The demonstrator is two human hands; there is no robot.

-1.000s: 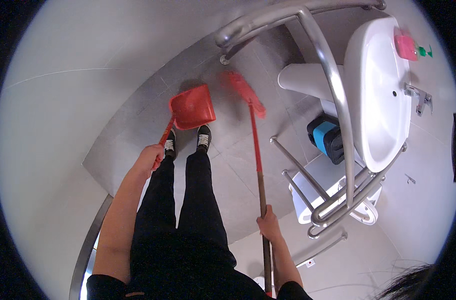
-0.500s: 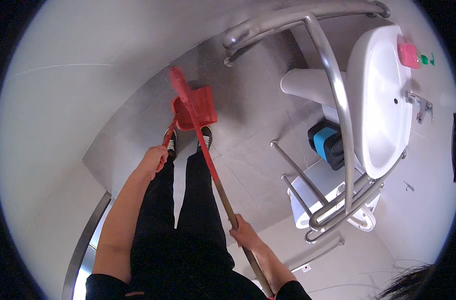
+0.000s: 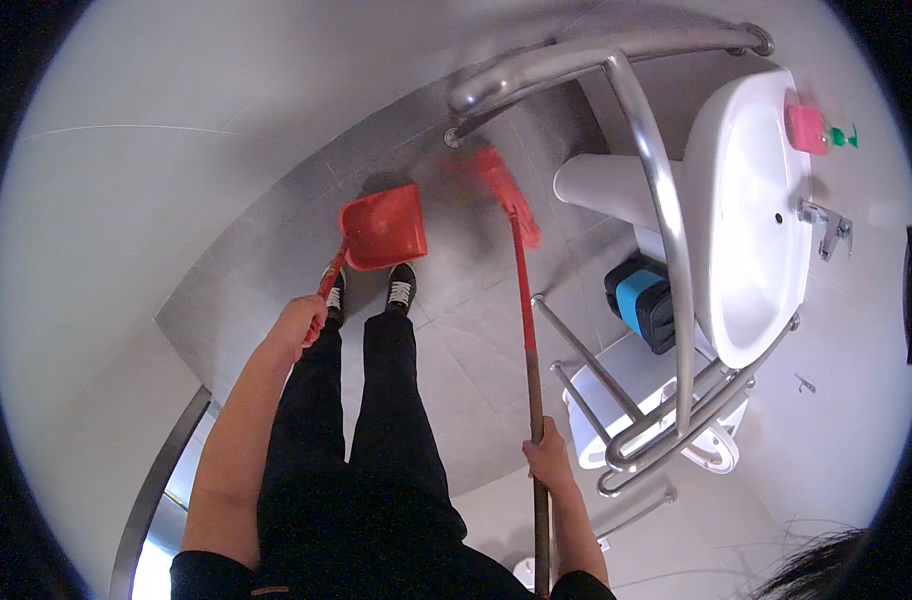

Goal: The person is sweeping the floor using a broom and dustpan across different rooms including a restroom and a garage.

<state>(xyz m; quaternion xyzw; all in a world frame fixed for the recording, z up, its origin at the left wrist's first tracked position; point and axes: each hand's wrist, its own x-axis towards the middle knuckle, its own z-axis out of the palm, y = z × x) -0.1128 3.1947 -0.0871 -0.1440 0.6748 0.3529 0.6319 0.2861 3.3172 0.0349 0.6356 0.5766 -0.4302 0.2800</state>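
My left hand [image 3: 301,323] is closed round the red handle of a dustpan [image 3: 388,228]. The pan lies just ahead of my shoes on the grey tiles, its open edge facing right. In my right hand [image 3: 547,455] is the long handle of a broom [image 3: 525,300], red on its lower part and brownish above. Its red bristle head [image 3: 506,195] is on or near the floor, right of the dustpan and apart from it, slightly blurred. Whether anything lies in the pan is too small to tell.
Steel grab bars [image 3: 656,170] surround a white washbasin [image 3: 751,230] on the right, with a pink soap bottle [image 3: 809,130] on its rim. Below stand a black and blue bin [image 3: 638,300] and a urinal or toilet [image 3: 711,450] with more rails. A wall curves along the left.
The broom head has swung right, from over the dustpan to the floor beside it. My right hand has moved right with the handle. My left hand still holds the dustpan in nearly the same place.
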